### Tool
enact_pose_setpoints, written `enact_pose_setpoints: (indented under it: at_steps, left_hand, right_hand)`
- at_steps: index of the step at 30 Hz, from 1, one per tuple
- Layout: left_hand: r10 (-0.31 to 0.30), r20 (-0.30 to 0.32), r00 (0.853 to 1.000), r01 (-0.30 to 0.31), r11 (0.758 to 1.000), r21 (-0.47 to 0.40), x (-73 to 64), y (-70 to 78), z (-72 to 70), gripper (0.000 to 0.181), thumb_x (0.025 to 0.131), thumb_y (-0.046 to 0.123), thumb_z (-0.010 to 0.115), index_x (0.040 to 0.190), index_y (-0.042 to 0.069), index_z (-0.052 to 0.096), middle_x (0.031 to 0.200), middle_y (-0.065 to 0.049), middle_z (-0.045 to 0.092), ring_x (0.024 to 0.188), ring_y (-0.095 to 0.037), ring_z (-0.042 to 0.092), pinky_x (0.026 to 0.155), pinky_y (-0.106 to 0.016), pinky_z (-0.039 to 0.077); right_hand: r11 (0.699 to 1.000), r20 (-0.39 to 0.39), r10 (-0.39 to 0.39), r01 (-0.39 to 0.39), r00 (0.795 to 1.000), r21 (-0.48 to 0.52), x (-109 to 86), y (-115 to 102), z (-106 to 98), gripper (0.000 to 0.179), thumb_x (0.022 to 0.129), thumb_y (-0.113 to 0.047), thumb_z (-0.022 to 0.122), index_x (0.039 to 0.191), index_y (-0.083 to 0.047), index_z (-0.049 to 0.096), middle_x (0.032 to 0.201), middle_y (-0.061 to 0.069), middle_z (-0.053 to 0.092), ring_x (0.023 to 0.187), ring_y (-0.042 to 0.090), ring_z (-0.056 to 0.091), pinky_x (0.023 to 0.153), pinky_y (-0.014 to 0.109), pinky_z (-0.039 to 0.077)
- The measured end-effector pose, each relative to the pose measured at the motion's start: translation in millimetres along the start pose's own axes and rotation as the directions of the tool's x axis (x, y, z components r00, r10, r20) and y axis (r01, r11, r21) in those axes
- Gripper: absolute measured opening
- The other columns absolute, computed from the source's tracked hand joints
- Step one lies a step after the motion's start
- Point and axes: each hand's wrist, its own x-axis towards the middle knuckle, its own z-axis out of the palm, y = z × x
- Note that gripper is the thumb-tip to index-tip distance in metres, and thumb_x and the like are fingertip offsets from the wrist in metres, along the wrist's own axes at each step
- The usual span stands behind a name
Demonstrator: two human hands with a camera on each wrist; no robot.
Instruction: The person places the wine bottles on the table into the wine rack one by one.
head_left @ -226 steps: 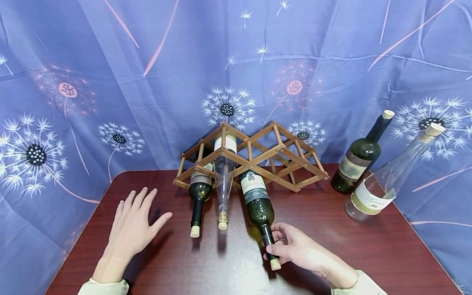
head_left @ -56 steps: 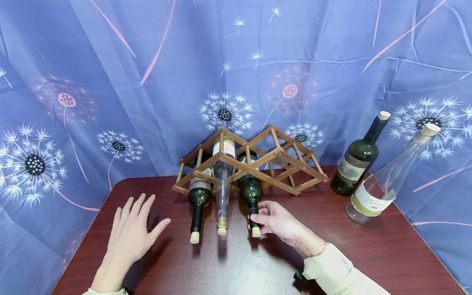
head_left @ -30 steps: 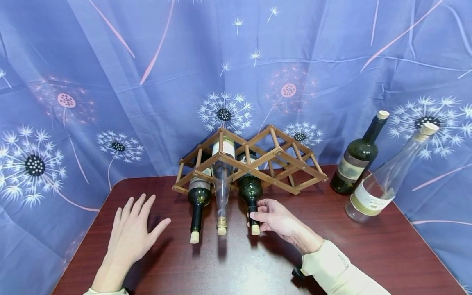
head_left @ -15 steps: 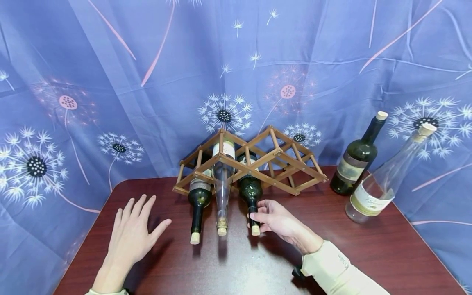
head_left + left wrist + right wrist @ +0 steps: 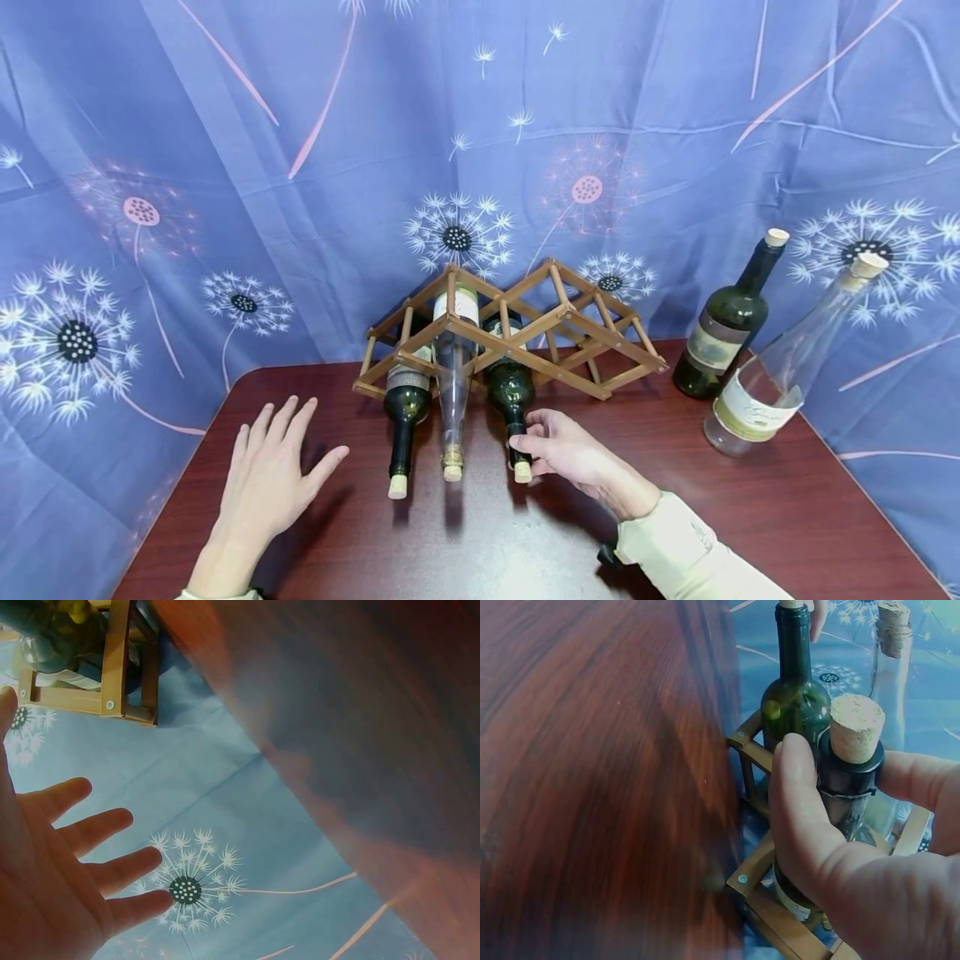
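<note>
My right hand (image 5: pixel 576 460) holds the neck of a dark green wine bottle (image 5: pixel 511 387) between thumb and fingers. This bottle lies in the wooden wine rack (image 5: pixel 617 341), its corked neck facing me. In the right wrist view the thumb and fingers flank the black neck just below the cork (image 5: pixel 857 727). To its left in the rack lie a clear bottle (image 5: pixel 453 400) and another green bottle (image 5: pixel 408 406), both corked. My left hand (image 5: pixel 264 479) is over the table's left side, fingers spread, holding nothing; the left wrist view shows its palm (image 5: pixel 45 900).
A corked green bottle (image 5: pixel 733 307) and a corked clear bottle (image 5: pixel 757 407) stand upright on the table's right side. The red-brown table (image 5: pixel 420 550) ends at a blue curtain (image 5: pixel 337 208) with dandelion prints, close behind the rack.
Since the oldest frame, my right hand and its green bottle have moved back and left, the bottle now deeper in the rack. Over the last second almost nothing moves. The left hand stays put.
</note>
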Motion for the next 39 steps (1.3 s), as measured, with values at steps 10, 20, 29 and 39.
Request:
enact_pose_setpoints:
  at_steps: [10, 20, 29, 39]
  left_hand:
    - [-0.002, -0.003, 1.000, 0.001, 1.000, -0.011, 2.5, 4.6, -4.5, 0.088, 0.094, 0.066, 0.069, 0.158, 0.010, 0.048, 0.156, -0.027, 0.047, 0.145, -0.055, 0.034, 0.114, -0.078, 0.023]
    - [0.008, -0.012, 1.000, -0.008, 1.000, -0.019, 5.7, 12.1, -9.5, 0.087, 0.093, 0.066, 0.070, 0.157, 0.010, 0.049, 0.156, -0.027, 0.047, 0.146, -0.054, 0.034, 0.114, -0.076, 0.024]
    - [0.010, -0.018, 1.000, -0.010, 0.999, -0.032, 7.4, 17.4, -11.8, 0.088, 0.093, 0.066, 0.070, 0.157, 0.011, 0.049, 0.157, -0.026, 0.047, 0.145, -0.053, 0.036, 0.112, -0.076, 0.027]
    - [0.019, -0.030, 0.999, -0.020, 0.998, -0.053, 8.9, 22.3, -15.8, 0.087, 0.093, 0.065, 0.071, 0.159, 0.012, 0.048, 0.159, -0.024, 0.046, 0.144, -0.053, 0.039, 0.112, -0.073, 0.031]
  right_hand:
    - [0.977, -0.066, -0.027, 0.012, 0.997, -0.212, -11.1, -7, -1, 0.078, 0.101, -0.020, 0.073, 0.155, 0.015, 0.030, 0.129, 0.028, 0.063, 0.080, 0.028, 0.074, 0.083, 0.045, 0.063]
    - [0.923, -0.134, -0.107, 0.049, 0.985, -0.382, -27.2, -22, -11, 0.079, 0.099, -0.027, 0.076, 0.158, 0.003, 0.033, 0.128, 0.016, 0.065, 0.094, 0.025, 0.071, 0.084, 0.047, 0.059]
    - [0.816, -0.146, -0.241, 0.119, 0.960, -0.565, -42.5, -36, -25, 0.074, 0.100, -0.037, 0.074, 0.155, -0.002, 0.040, 0.135, 0.015, 0.064, 0.115, 0.027, 0.067, 0.095, 0.047, 0.056]
    - [0.705, -0.147, -0.369, 0.174, 0.918, -0.687, -59.4, -48, -39, 0.070, 0.102, -0.038, 0.073, 0.155, -0.004, 0.041, 0.135, 0.015, 0.064, 0.121, 0.033, 0.065, 0.099, 0.054, 0.053]
